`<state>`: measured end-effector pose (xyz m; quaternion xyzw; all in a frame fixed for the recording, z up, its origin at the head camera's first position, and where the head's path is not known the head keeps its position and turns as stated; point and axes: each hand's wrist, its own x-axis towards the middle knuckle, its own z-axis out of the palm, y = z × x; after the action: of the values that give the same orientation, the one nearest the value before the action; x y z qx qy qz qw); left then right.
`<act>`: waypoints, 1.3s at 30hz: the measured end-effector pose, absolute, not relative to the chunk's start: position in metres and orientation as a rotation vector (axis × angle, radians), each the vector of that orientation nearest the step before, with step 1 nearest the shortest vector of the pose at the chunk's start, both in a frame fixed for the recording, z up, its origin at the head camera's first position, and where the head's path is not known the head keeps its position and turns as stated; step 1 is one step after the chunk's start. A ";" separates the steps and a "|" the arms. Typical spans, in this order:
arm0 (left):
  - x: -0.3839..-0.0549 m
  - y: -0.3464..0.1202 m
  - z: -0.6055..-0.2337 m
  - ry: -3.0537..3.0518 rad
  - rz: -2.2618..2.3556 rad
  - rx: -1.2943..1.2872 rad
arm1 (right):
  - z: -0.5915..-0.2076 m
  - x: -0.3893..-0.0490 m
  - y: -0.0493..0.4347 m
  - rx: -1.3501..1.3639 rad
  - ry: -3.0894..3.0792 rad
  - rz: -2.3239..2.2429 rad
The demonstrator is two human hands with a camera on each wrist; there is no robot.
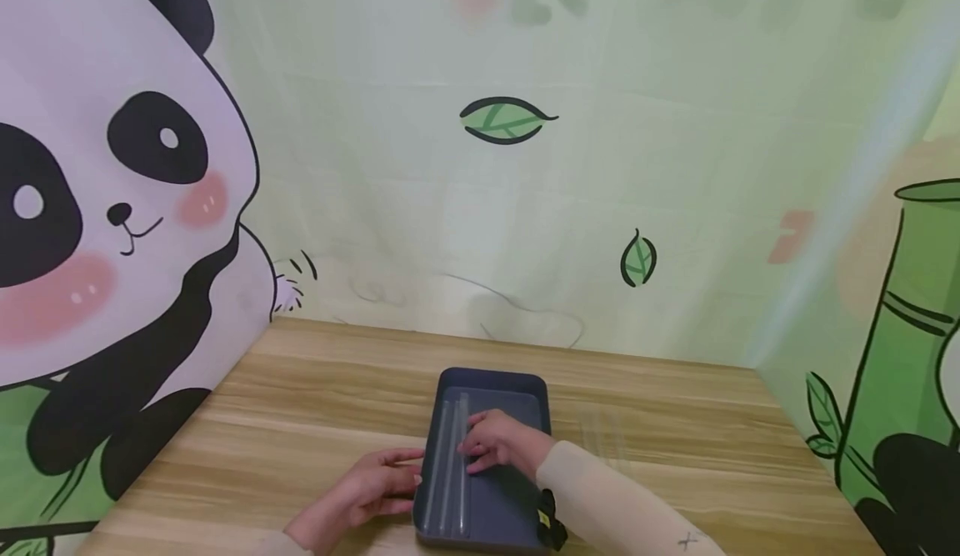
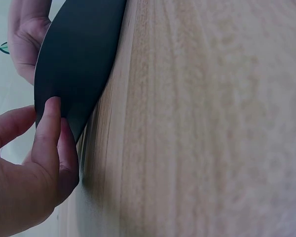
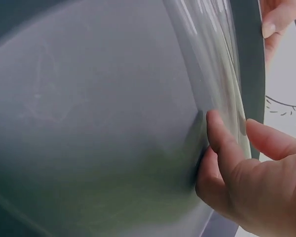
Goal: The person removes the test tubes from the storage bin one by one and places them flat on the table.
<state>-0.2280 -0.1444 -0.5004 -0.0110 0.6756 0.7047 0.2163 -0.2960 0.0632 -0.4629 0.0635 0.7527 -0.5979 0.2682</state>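
Several clear plastic tubes [image 1: 450, 493] lie side by side lengthwise along the left of a dark blue tray [image 1: 506, 510]. Reaching in from the right, my right hand [image 1: 498, 441] pinches the rightmost clear tube between thumb and fingers. The right wrist view has the thumb and fingers [image 3: 222, 136] on either side of the tubes [image 3: 219, 64], down near the tray floor. My left hand [image 1: 381, 485] rests against the outside of the tray's left wall, its fingers [image 2: 48, 131] extended along that wall in the left wrist view.
The tray stands on a wood-grain table [image 1: 322, 398]. Faint transparent strips [image 1: 602, 433] lie on the table to its right. A small black item with a yellow mark [image 1: 551, 521] shows by the right sleeve. A printed panda backdrop [image 1: 375, 164] borders the table.
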 end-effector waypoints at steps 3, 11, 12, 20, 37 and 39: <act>-0.228 -0.145 -0.500 1.872 1.951 -0.026 | -0.463 -0.298 0.063 0.180 1.996 -1.651; -0.227 -0.145 -0.496 1.866 1.944 -0.052 | -0.459 -0.303 0.065 0.134 1.942 -1.674; -0.228 -0.145 -0.497 1.870 1.944 -0.052 | -0.458 -0.303 0.065 0.121 1.943 -1.674; -0.230 -0.144 -0.499 1.875 1.950 -0.067 | -0.450 -0.305 0.068 0.079 1.914 -1.707; -0.227 -0.146 -0.498 1.842 1.976 -0.006 | -0.435 -0.305 0.081 -0.089 1.822 -1.761; -0.226 -0.146 -0.499 1.843 1.976 0.001 | -0.431 -0.304 0.083 -0.102 1.815 -1.760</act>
<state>-0.2264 -0.1460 -0.4985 0.0005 0.6656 0.7137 0.2181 -0.3040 0.0833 -0.4312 -0.0384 0.6840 -0.6634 0.3008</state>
